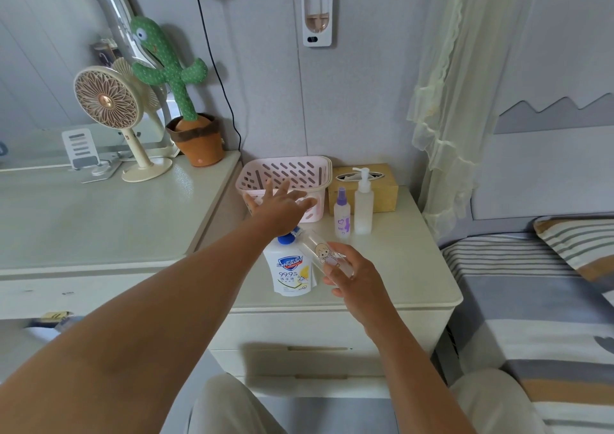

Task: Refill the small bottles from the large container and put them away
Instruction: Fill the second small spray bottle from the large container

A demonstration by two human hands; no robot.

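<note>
Bedroom setting: a cream nightstand [398, 261] stands between a cream dresser [83, 211] and a striped bed [531, 300], against a grey wall.

1. Large container: one white Safeguard hand-wash bottle [289, 274] with a blue cap [286, 239]. It stands upright near the front of the nightstand top, cap on.
2. Small bottles: three in total.
 - One clear bottle [320, 251] printed with a cartoon figure. It is held tilted above the nightstand, with its neck end just beside the blue cap. Contact between the two cannot be confirmed.
 - One spray bottle [342, 216] with a purple top and purple print, standing upright.
 - One taller frosted pump bottle [363, 206] with a white pump, standing upright just beside the spray bottle, to its right.
3. Storage: one pink slotted basket [289, 171] at the back of the nightstand. One yellow tissue box [385, 191] sits to its right, behind the two standing bottles.

Hands:
- Left hand [279, 207]: arm extended, fingers straight and spread wide, holding nothing. It is positioned in front of the basket's front wall. Whether the fingertips touch the basket cannot be determined.
- Right hand [355, 277]: fingers and thumb curled round the lower end of the clear bottle, gripping it.

On the dresser: one cream desk fan [106, 98] and one green plush cactus [166, 68] in a pot.
</note>
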